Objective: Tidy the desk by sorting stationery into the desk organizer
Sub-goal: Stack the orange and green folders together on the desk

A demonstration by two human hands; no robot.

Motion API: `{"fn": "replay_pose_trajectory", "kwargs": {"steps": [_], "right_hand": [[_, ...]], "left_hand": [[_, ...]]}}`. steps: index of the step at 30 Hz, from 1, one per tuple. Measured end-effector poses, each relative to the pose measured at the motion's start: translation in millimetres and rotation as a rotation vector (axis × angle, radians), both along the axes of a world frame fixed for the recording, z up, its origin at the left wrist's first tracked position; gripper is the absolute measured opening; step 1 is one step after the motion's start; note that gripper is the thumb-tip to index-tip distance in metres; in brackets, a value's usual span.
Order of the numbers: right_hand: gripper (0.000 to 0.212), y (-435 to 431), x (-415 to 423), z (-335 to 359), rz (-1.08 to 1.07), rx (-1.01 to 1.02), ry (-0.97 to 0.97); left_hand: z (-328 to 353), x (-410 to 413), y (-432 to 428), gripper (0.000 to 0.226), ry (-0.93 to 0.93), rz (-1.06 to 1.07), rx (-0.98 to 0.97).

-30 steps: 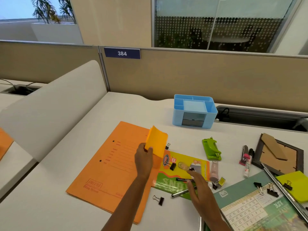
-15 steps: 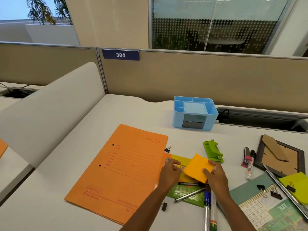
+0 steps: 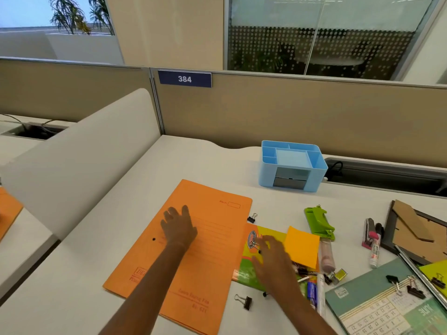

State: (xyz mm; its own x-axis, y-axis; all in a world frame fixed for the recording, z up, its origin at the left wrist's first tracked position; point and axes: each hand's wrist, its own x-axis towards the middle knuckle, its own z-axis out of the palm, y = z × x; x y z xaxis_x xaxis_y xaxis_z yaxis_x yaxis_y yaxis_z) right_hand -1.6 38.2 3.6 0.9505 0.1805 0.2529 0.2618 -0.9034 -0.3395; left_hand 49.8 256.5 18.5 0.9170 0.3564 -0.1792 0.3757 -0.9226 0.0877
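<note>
A light blue desk organizer [image 3: 314,176] stands at the back of the desk. An orange sticky-note pad [image 3: 302,246] lies flat on a yellow-green packet [image 3: 271,234]. My left hand [image 3: 177,228] rests flat with spread fingers on the big orange file folder [image 3: 212,252]. My right hand [image 3: 271,257] lies over the packet just left of the pad, fingers reaching toward a small black binder clip; it is blurred, so its grip is unclear. Pens and markers [image 3: 312,290] lie partly under my right forearm.
A green hole punch [image 3: 319,222], a pink stapler [image 3: 370,232], a white marker [image 3: 374,253], a picture frame [image 3: 420,228], a desk calendar [image 3: 377,303] with clips and loose binder clips [image 3: 244,301] crowd the right side. Beige partition behind; white divider [image 3: 79,151] at left.
The orange pad went from my left hand to both hands over the packet, and now lies there alone. My left hand moved left onto the folder; my right hand shifted left of the pad.
</note>
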Motion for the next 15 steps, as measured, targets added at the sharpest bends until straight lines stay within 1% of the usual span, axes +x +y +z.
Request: {"fn": "replay_pose_trajectory", "kwargs": {"steps": [2, 4, 6, 8, 12, 15], "right_hand": [[0.033, 26, -9, 1, 0.144, -0.097, 0.043], [0.037, 45, -15, -9, 0.23, -0.155, 0.036], [0.038, 55, -19, -17, 0.27, -0.212, 0.083], [0.037, 58, -19, -21, 0.284, -0.253, 0.116], [0.041, 54, -19, -23, 0.266, -0.244, 0.201], [0.046, 54, -18, -23, 0.244, -0.251, 0.304]], "left_hand": [[-3, 0, 8, 0.073, 0.062, 0.056, -0.011], [-5, -2, 16, 0.076, 0.087, 0.126, -0.034], [-7, -4, 26, 0.076, 0.075, 0.196, -0.055], [-10, -7, 36, 0.073, 0.02, 0.256, -0.107], [-4, -8, 52, 0.053, -0.072, 0.346, -0.241], [8, 0, 66, 0.027, -0.178, 0.459, -0.432]]}}
